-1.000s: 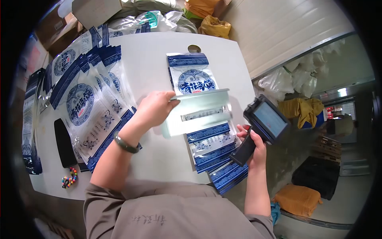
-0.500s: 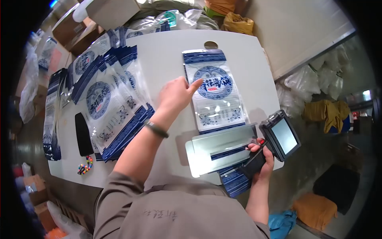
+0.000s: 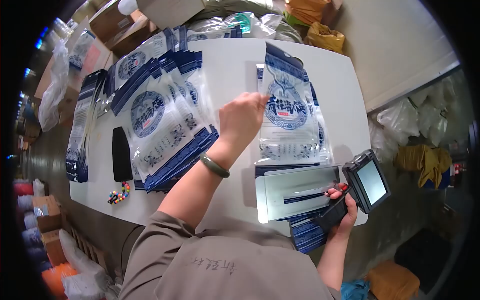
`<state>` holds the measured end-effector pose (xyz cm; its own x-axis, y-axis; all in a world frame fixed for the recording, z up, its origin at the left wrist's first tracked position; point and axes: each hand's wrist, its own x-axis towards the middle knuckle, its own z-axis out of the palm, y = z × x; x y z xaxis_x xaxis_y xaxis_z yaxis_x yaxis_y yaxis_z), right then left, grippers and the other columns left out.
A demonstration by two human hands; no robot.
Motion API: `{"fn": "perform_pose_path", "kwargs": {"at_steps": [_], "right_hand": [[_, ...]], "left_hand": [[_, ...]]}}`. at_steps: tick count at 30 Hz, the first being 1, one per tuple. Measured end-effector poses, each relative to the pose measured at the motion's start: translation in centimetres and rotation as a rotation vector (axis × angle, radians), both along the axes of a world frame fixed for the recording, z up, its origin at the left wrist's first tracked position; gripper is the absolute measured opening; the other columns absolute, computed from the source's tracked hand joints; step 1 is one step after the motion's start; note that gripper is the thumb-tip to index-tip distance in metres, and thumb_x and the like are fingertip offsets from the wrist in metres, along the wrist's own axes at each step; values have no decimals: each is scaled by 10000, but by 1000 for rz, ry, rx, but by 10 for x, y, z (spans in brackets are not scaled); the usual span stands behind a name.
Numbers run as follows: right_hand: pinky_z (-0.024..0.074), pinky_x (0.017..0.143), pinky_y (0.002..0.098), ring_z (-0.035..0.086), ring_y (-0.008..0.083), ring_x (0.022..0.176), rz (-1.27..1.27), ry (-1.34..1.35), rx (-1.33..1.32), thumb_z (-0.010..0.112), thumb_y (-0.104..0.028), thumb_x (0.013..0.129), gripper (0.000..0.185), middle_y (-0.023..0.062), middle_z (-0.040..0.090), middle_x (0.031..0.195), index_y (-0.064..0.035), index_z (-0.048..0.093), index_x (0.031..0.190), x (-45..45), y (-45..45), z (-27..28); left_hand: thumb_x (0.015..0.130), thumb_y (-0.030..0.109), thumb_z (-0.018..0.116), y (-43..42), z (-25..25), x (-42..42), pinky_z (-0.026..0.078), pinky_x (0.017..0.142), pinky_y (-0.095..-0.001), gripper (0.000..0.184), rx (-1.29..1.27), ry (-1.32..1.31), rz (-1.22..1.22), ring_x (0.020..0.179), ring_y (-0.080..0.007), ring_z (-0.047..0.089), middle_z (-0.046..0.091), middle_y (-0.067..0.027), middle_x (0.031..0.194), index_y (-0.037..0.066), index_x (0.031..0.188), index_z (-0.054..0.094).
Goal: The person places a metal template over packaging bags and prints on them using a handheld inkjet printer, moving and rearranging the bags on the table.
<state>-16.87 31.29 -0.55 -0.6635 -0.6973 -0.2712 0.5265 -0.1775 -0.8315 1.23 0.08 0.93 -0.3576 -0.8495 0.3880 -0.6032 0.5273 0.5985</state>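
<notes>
My left hand [image 3: 243, 120] is closed on the left edge of a blue-and-white printed bag [image 3: 287, 110], whose upper part is raised off the stack beneath. A green bangle [image 3: 215, 166] circles my left wrist. My right hand [image 3: 344, 207] grips the black handle of a handheld device [image 3: 367, 181] with a lit screen. Left of the device lies a pale rectangular plate with a slot [image 3: 270, 197], resting over the lower bags [image 3: 307, 234].
Fanned printed bags [image 3: 150, 117] cover the table's [image 3: 230, 65] left side. Beside them lie a black oblong object [image 3: 121, 155] and a colourful bead string [image 3: 120, 192]. Cardboard boxes [image 3: 112, 22] stand behind, and orange sacks [image 3: 325, 37] sit at the back right.
My left hand has let go of the plate, which now sits lower over the bags, and has taken hold of the top bag and lifted its edge. The view has shifted left.
</notes>
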Motion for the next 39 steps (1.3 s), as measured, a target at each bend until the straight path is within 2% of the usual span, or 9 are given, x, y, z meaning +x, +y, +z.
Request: {"fn": "perform_pose_path", "kwargs": {"at_steps": [6, 7, 11, 15, 19, 25, 35, 37, 39], "right_hand": [[502, 984, 452, 650, 290, 1013, -12, -14, 6, 543, -189, 945, 412, 162, 698, 874, 87, 490, 1246, 1, -1, 6], [500, 983, 451, 650, 289, 1012, -4, -11, 5, 543, -190, 946, 409, 161, 698, 873, 87, 490, 1243, 1, -2, 7], [482, 996, 439, 633, 283, 1031, 17, -83, -28, 536, -228, 957, 421, 148, 694, 893, 69, 490, 1252, -3, 3, -2], [479, 1004, 435, 635, 261, 1053, 26, -56, -51, 507, -259, 969, 467, 132, 696, 904, 57, 492, 1312, -6, 7, -9], [486, 998, 446, 629, 285, 1056, 11, -68, -43, 510, -254, 961, 468, 147, 688, 896, 70, 484, 1297, -5, 7, -9], [492, 1001, 450, 630, 289, 1040, 21, -130, -76, 533, -238, 964, 432, 152, 692, 888, 58, 473, 1273, -2, 4, -2], [521, 965, 470, 638, 298, 1037, -17, -74, -42, 547, -227, 949, 428, 165, 687, 878, 73, 495, 1250, 0, 0, 2], [516, 970, 462, 637, 278, 1026, 5, -3, -14, 540, -237, 963, 422, 134, 678, 866, 54, 489, 1265, 1, -1, 4], [521, 969, 463, 638, 282, 1032, 16, 26, 6, 557, -238, 950, 434, 144, 684, 881, 56, 483, 1261, 2, -2, 3]], "left_hand": [[1030, 205, 615, -49, 23, 155, 428, 698, -192, 186, 410, 854, 112, 764, -32, 528, 649, 37, 866, 42, 1005, 701], [1029, 207, 616, -63, 17, 202, 447, 714, -177, 196, 276, 581, 154, 782, -25, 560, 667, 26, 878, 33, 999, 700], [1005, 239, 633, -78, -20, 287, 344, 605, -190, 251, 412, 558, 372, 708, -15, 475, 600, 61, 766, 10, 933, 708], [974, 248, 649, -76, -25, 298, 432, 602, -319, 322, 382, 239, 560, 644, -117, 527, 671, -49, 755, -61, 900, 701], [972, 290, 640, -39, 21, 236, 505, 652, -394, 261, -413, -372, 683, 675, -245, 646, 706, -139, 845, 34, 1013, 673], [902, 137, 728, 45, 12, 80, 536, 687, -340, 193, 323, 6, -313, 751, -241, 687, 664, -117, 862, 45, 1026, 612], [1003, 282, 605, 58, 4, 21, 547, 645, -352, 261, 399, -94, -335, 742, -239, 702, 709, -117, 831, 22, 1004, 626], [1045, 351, 525, 49, 22, 36, 557, 621, -334, 359, 1063, 189, -469, 749, -199, 701, 724, -93, 889, 10, 1048, 634], [1015, 386, 583, 61, 37, 40, 567, 670, -336, 431, 1240, 152, -689, 810, -222, 710, 722, -140, 987, -16, 1169, 613]]}}
